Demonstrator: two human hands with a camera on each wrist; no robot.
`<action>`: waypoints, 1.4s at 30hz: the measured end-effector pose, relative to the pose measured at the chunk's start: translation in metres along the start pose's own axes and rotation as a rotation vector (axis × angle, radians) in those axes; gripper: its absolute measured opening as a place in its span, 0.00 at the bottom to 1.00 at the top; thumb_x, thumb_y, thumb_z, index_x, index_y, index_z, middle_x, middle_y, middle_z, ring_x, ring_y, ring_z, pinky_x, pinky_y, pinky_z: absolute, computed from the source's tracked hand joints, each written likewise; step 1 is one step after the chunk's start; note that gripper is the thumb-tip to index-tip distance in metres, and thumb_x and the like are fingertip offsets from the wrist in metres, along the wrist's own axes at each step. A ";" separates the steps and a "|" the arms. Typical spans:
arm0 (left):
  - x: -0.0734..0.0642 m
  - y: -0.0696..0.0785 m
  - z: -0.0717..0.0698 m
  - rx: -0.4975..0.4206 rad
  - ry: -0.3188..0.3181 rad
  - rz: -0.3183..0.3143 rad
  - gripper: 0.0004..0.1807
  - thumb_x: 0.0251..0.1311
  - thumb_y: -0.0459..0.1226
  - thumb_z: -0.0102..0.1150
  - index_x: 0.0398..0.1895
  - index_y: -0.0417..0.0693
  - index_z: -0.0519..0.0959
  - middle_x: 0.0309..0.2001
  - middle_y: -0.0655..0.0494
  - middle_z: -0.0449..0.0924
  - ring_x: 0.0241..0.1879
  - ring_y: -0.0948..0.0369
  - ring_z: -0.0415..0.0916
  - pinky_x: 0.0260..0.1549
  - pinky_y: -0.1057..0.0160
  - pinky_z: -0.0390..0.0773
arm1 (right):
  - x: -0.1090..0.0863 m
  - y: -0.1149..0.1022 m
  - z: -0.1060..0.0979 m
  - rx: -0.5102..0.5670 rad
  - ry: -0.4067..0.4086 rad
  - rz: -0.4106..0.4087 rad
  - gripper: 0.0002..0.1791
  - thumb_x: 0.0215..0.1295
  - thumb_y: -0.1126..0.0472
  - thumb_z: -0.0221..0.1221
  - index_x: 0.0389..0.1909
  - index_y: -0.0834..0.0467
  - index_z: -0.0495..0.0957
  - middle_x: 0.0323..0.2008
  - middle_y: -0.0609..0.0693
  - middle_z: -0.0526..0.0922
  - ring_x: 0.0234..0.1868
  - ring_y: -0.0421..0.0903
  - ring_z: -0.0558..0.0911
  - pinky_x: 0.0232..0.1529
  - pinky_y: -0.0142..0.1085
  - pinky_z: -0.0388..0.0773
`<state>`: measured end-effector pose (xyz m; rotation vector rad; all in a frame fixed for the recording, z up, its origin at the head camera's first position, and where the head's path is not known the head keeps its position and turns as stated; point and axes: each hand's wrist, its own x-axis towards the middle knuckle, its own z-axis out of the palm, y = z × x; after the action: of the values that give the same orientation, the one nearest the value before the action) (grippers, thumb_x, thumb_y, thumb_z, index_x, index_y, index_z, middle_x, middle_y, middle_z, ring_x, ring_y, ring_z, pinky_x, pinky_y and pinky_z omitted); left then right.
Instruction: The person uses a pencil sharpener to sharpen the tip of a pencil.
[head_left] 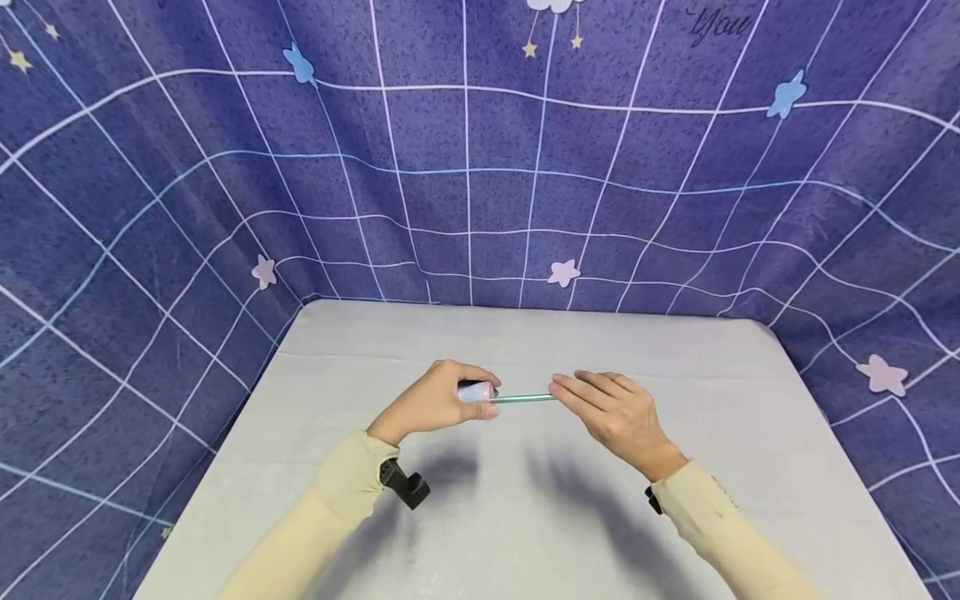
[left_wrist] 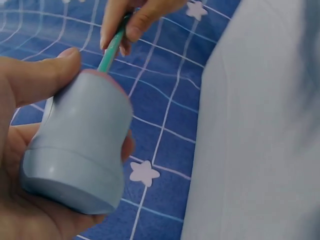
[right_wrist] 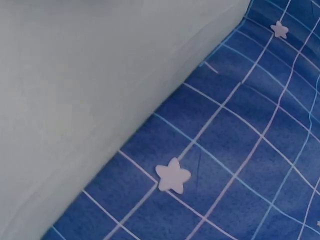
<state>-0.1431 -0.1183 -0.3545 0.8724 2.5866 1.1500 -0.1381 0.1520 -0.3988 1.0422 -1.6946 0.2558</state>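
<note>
Above the table, my left hand (head_left: 431, 402) grips a light blue pencil sharpener (head_left: 472, 392) with a pink rim. In the left wrist view the waisted body of the sharpener (left_wrist: 80, 135) lies between thumb and fingers, its base toward the camera. A green pencil (head_left: 525, 398) runs from the pink end across to my right hand (head_left: 611, 412). The fingers and thumb of that hand pinch the pencil (left_wrist: 111, 52) by its far part, as the left wrist view shows. The pencil's inner end is hidden in the sharpener. Neither hand appears in the right wrist view.
A pale cloth-covered table (head_left: 495, 525) lies beneath both hands, with their shadows on it. A blue curtain (head_left: 495, 192) with grid lines and stars hangs behind and along the sides. Dark straps with a camera mount (head_left: 405, 485) sit at the wrists.
</note>
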 end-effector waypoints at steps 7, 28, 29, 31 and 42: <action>0.003 -0.005 0.003 -0.164 -0.109 0.005 0.17 0.53 0.39 0.68 0.45 0.41 0.83 0.39 0.51 0.85 0.40 0.63 0.78 0.43 0.63 0.77 | 0.004 0.002 -0.006 0.042 0.046 -0.069 0.11 0.67 0.65 0.55 0.38 0.55 0.87 0.35 0.46 0.88 0.28 0.43 0.85 0.27 0.34 0.79; -0.014 -0.058 0.062 0.889 0.549 0.886 0.19 0.65 0.43 0.53 0.49 0.36 0.78 0.48 0.46 0.82 0.45 0.55 0.80 0.41 0.60 0.77 | -0.005 -0.012 -0.005 1.225 -0.890 1.411 0.13 0.56 0.68 0.63 0.40 0.73 0.81 0.25 0.52 0.87 0.11 0.33 0.65 0.12 0.25 0.55; -0.014 -0.060 0.064 0.940 0.586 0.931 0.18 0.68 0.42 0.49 0.49 0.36 0.78 0.48 0.46 0.82 0.45 0.55 0.81 0.41 0.60 0.77 | -0.007 -0.012 -0.006 1.251 -0.921 1.447 0.14 0.56 0.67 0.63 0.41 0.72 0.81 0.24 0.51 0.87 0.11 0.33 0.67 0.12 0.25 0.55; -0.014 -0.062 0.067 0.985 0.626 0.984 0.18 0.71 0.40 0.44 0.48 0.35 0.79 0.47 0.45 0.82 0.45 0.55 0.81 0.40 0.60 0.78 | -0.010 -0.012 -0.006 1.267 -0.968 1.474 0.15 0.56 0.66 0.64 0.43 0.72 0.80 0.25 0.48 0.87 0.11 0.33 0.69 0.12 0.25 0.54; -0.013 -0.053 0.057 0.783 0.509 0.758 0.24 0.64 0.47 0.54 0.51 0.35 0.78 0.47 0.46 0.82 0.44 0.55 0.79 0.45 0.61 0.77 | -0.015 -0.021 0.002 0.813 -0.720 1.034 0.13 0.53 0.67 0.67 0.41 0.62 0.84 0.35 0.54 0.88 0.27 0.36 0.81 0.29 0.31 0.79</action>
<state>-0.1340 -0.1182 -0.4327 2.0882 3.2923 0.4272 -0.1233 0.1464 -0.4192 0.7147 -2.8050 1.4667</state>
